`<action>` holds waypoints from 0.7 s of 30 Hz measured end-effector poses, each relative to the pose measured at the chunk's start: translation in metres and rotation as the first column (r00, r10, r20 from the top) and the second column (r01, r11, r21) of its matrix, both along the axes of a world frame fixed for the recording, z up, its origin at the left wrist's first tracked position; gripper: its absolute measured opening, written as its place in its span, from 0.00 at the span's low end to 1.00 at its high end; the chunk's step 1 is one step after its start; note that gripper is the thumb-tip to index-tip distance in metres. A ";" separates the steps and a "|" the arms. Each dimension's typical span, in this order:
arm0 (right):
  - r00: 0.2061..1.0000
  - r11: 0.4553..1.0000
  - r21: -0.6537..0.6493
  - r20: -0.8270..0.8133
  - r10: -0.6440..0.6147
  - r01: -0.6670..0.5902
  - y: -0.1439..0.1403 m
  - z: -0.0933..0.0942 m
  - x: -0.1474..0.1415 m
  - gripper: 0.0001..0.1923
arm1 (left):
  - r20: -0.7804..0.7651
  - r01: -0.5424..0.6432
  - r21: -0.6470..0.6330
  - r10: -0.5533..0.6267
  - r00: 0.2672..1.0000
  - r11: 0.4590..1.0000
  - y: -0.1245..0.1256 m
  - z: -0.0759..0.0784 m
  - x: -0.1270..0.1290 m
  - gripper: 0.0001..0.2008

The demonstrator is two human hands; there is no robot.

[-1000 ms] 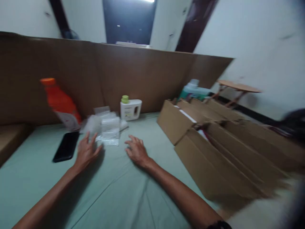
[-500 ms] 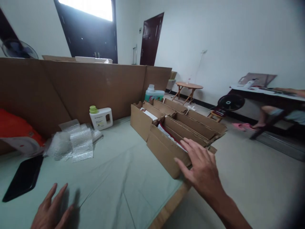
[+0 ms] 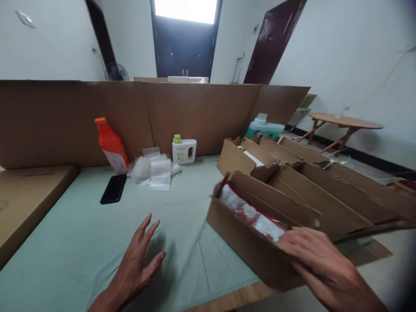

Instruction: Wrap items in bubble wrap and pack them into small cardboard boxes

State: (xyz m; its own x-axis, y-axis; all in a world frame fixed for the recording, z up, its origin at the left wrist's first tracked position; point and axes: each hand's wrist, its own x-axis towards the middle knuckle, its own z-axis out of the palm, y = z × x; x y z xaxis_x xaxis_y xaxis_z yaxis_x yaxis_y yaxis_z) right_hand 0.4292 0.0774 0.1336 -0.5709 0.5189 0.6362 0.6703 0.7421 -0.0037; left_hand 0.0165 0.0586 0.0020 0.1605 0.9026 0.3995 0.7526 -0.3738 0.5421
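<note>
Here, right hand (image 3: 320,260) gripping cardboard box (image 3: 250,242), left hand (image 3: 139,264) splayed flat

An orange bottle (image 3: 111,144) stands at the cardboard wall (image 3: 182,110), with a black phone (image 3: 113,189) lying in front of it. Bubble wrap (image 3: 154,170) lies beside a white jug with green cap (image 3: 183,150). A round wooden table (image 3: 344,122) stands at the far right.

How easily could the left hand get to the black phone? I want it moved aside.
Probably yes. The left hand hovers open over the green sheet, and the black phone lies flat ahead of it with only bare sheet between; the bubble wrap sits off to the side.
</note>
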 end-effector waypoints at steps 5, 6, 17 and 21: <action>0.987 0.970 -0.185 -0.030 0.156 -0.159 -0.008 -0.011 -0.063 0.23 | 0.196 -0.122 -0.124 0.145 0.970 0.985 -0.036 0.001 -0.001 0.38; 0.988 0.971 -0.191 -0.066 0.136 -0.146 -0.008 -0.017 -0.070 0.24 | 0.222 -0.148 -0.159 0.181 0.958 0.976 -0.043 0.000 -0.001 0.38; 0.979 0.815 -0.577 -0.193 -0.072 -0.054 0.007 -0.138 -0.071 0.35 | 0.387 -0.185 -0.309 0.301 0.872 0.933 -0.035 -0.002 0.007 0.31; 0.953 0.779 -0.623 -0.273 -0.134 -0.069 0.031 -0.145 -0.107 0.33 | 0.381 -0.257 -0.251 0.339 0.860 0.933 -0.018 -0.004 0.000 0.27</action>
State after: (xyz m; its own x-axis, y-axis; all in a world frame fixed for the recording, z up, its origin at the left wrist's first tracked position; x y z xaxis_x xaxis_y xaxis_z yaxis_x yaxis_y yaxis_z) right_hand 0.3222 0.1086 -0.0112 -0.3918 0.8703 0.2985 0.5861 0.4862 -0.6482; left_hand 0.0170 0.0410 -0.0017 -0.2697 0.9440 0.1903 0.5041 -0.0300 0.8631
